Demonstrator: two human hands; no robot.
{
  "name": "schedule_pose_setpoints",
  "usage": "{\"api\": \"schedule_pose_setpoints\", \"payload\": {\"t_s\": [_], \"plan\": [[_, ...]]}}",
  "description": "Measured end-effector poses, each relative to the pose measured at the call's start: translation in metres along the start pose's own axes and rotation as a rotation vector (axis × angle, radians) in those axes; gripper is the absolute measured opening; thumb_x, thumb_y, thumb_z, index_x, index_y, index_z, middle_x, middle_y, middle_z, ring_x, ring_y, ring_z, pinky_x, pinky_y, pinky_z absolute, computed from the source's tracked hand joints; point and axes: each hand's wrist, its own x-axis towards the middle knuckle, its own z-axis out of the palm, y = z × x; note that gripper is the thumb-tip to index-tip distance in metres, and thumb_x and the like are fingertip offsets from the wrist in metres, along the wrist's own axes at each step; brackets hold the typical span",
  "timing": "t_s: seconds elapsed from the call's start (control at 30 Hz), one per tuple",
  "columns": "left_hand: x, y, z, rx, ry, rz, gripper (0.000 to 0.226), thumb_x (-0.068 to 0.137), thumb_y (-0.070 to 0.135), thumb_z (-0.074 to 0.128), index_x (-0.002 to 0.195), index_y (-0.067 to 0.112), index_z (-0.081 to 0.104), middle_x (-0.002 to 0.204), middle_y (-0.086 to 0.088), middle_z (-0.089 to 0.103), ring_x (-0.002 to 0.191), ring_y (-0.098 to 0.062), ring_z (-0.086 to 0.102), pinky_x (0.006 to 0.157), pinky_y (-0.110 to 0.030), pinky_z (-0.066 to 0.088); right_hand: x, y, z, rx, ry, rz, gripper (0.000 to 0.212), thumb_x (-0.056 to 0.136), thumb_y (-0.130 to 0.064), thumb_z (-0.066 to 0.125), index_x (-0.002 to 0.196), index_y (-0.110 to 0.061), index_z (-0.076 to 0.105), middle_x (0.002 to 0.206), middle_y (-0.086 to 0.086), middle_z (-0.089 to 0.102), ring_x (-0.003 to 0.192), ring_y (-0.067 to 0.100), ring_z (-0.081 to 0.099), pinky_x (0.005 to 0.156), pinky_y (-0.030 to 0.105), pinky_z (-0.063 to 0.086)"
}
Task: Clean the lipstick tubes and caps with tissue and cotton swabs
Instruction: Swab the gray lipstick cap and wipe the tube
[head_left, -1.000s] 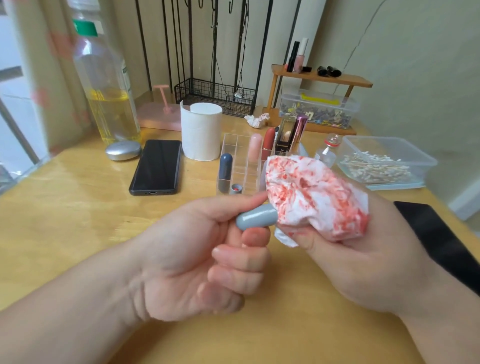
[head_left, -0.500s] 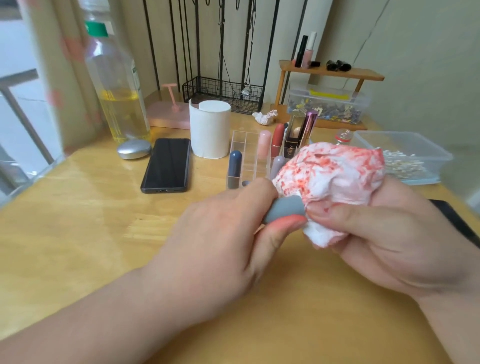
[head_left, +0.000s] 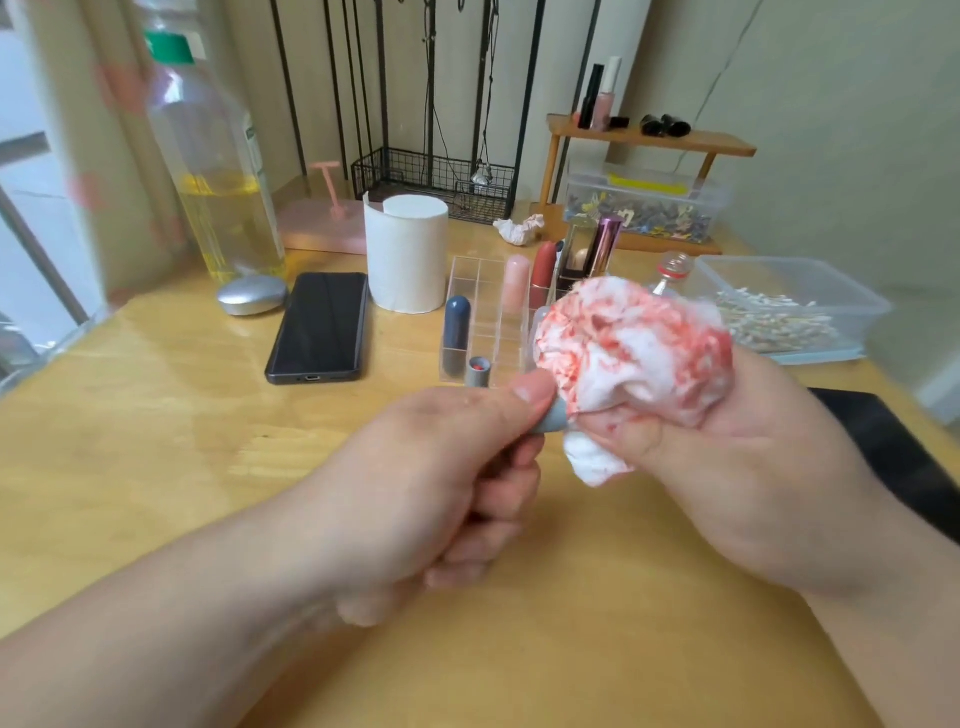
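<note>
Left hand (head_left: 441, 483) pinches grey cap (head_left: 551, 418); right hand (head_left: 727, 457) bunches stained tissue (head_left: 628, 353) over its far end. Cap looks light, slick, rigid; hold mid-body. Tissue soft.

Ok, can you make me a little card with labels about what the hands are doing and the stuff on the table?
Left hand: holds a grey lipstick piece
Right hand: grips a red-stained tissue round its end
Clear organizer: lipsticks standing inside, behind the hands
Cotton swabs: in a plastic box, right
Tissue roll: upright, by the phone
</note>
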Motion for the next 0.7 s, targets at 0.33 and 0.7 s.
{"api": "schedule_pose_setpoints", "payload": {"t_s": [0.33, 0.7], "plan": [[-0.002, -0.014, -0.006, 0.859, 0.225, 0.546, 0.037, 0.094, 0.065, 0.039, 0.090, 0.030, 0.051, 0.060, 0.007, 0.048, 0.050, -0.013, 0.046, 0.050, -0.033, 0.040, 0.003, 0.004, -0.006, 0.180, 0.031, 0.037, 0.044, 0.085, -0.005, 0.058, 0.129, 0.004, 0.057, 0.126, 0.030, 0.060, 0.122, 0.050, 0.053, 0.105, 0.068, 0.035], [0.003, 0.003, -0.017, -0.462, -0.537, -0.258, 0.036, 0.102, 0.048, 0.043, 0.085, 0.016, 0.046, 0.053, 0.000, 0.041, 0.034, -0.009, 0.037, 0.035, -0.016, 0.031, -0.007, 0.004, 0.003, -0.285, 0.066, -0.194, 0.027, 0.090, -0.010, 0.059, 0.113, 0.005, 0.059, 0.105, 0.014, 0.066, 0.103, 0.020, 0.065, 0.087, 0.035, 0.050]]}}
